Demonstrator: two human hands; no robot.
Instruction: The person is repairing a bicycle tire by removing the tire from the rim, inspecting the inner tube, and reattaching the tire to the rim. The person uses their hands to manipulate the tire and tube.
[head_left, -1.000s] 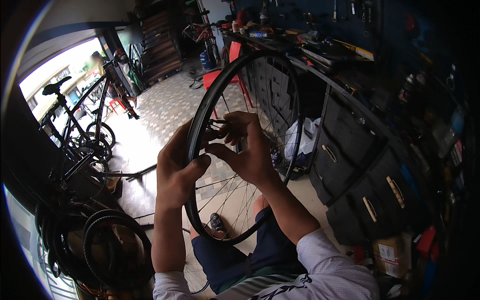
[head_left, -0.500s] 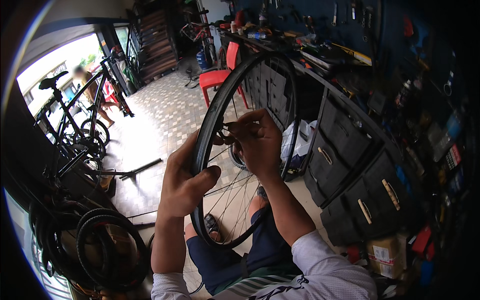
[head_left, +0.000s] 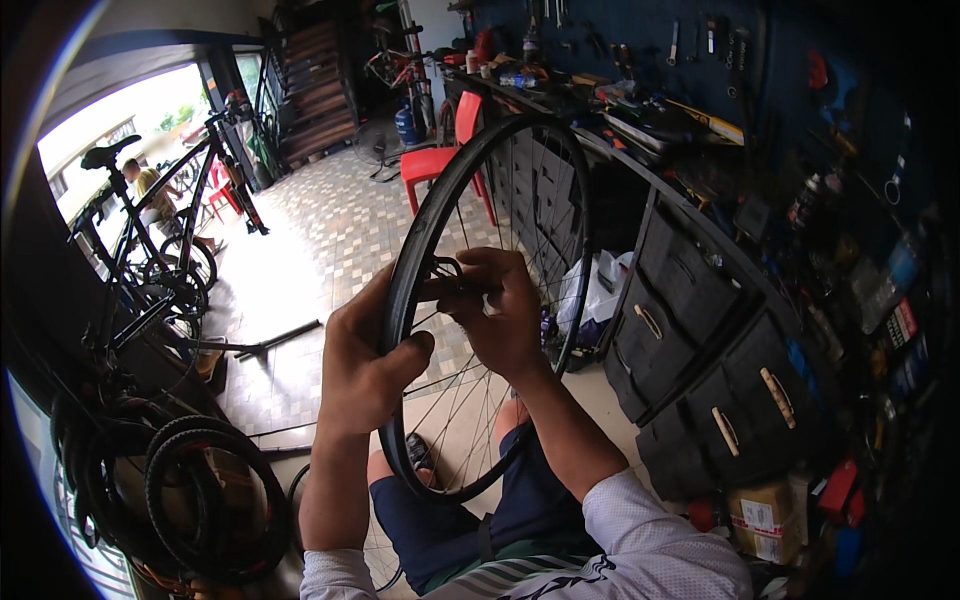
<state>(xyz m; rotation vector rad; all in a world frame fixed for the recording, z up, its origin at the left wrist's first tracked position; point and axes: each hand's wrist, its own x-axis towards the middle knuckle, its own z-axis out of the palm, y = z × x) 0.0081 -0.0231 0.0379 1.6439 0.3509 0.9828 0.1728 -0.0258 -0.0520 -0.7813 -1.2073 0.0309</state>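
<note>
Bicycle wheel tilted upright

Our left hand clasps its left side, fingers wrapped around. The wheel's long axis runs near to far — a thin dark loop sits just inside, nearer our right hand, whose fingers curl there; their grip we cannot tell.

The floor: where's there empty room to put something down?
The tiled floor has a bare patch past the bicycle wheel, between the parked bicycle and the red chair. It's crowded by the piled bicycle tires at lower left, and on the cluttered workbench at upper right.
</note>
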